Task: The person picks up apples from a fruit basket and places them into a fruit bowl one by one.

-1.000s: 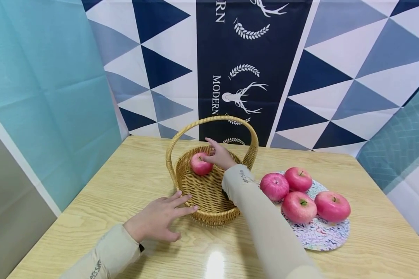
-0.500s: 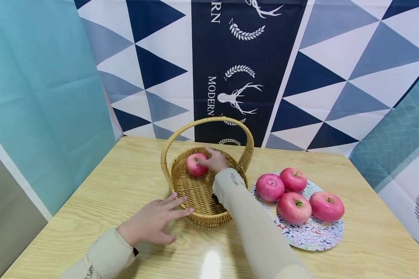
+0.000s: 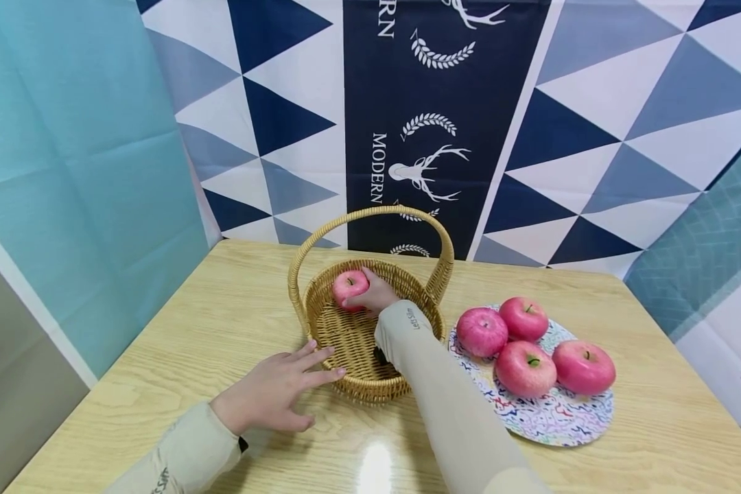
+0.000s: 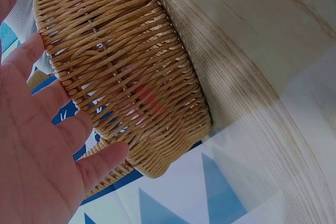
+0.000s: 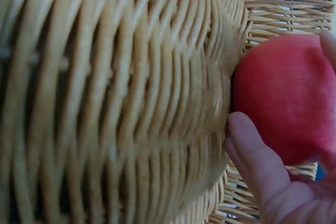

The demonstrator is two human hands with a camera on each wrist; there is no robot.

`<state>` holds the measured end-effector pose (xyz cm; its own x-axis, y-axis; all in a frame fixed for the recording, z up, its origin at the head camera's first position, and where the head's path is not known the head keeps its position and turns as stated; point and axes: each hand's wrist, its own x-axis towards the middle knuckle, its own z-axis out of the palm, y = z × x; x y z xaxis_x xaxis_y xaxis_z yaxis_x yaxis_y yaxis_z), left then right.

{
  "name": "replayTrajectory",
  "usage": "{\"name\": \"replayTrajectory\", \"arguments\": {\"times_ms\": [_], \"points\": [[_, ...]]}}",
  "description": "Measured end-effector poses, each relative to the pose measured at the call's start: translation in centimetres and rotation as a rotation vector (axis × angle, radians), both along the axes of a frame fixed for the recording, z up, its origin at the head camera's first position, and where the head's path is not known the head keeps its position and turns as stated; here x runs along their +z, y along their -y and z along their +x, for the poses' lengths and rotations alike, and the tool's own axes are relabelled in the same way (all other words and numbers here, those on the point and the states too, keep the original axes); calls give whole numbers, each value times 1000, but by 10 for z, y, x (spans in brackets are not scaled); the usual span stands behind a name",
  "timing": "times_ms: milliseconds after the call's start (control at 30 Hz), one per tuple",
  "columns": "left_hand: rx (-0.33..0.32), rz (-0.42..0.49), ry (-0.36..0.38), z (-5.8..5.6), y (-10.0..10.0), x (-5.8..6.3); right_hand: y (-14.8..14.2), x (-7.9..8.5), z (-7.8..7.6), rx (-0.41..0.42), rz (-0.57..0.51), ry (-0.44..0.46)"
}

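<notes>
A pinkish-red apple [image 3: 349,284] sits inside the wicker basket [image 3: 370,390], near its far left wall. My right hand [image 3: 378,293] reaches over the basket's rim and grips this apple, thumb on the near side and fingers on the far side. In the right wrist view the thumb lies along the red apple [image 5: 286,95], close to the woven bottom. My left hand [image 3: 274,390] is spread at the basket's near left rim. The left wrist view has its straight fingers resting on the edge of the basket [image 4: 126,61].
Right of the basket lies a colourfully patterned oval plate [image 3: 568,425] bearing several apples [image 3: 526,369]. The basket's tall arched handle [image 3: 370,211] rises above the right hand. A patterned cloth [image 3: 296,116] hangs behind the wooden table [image 3: 222,302].
My right hand has come down from above the apple and its fingers have closed round it. The left hand has stayed at the rim. The camera view has shifted slightly.
</notes>
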<state>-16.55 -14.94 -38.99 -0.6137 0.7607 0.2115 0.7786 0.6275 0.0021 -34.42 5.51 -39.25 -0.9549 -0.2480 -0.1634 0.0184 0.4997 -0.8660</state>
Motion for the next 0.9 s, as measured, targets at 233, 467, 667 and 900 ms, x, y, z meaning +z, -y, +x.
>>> {"name": "replayTrajectory", "arguments": {"times_ms": [233, 467, 667, 900], "points": [[-24, 19, -12, -1, 0, 0, 4, -4, -1, -5, 49, -89], [-19, 27, 17, -1, 0, 0, 4, -3, -3, 3, 207, -156], [-24, 35, 26, -2, 0, 0, 4, 0, -2, 20, 264, -175], [-35, 45, 33, -2, 0, 0, 5, 6, 3, 17, 296, -239]]}}
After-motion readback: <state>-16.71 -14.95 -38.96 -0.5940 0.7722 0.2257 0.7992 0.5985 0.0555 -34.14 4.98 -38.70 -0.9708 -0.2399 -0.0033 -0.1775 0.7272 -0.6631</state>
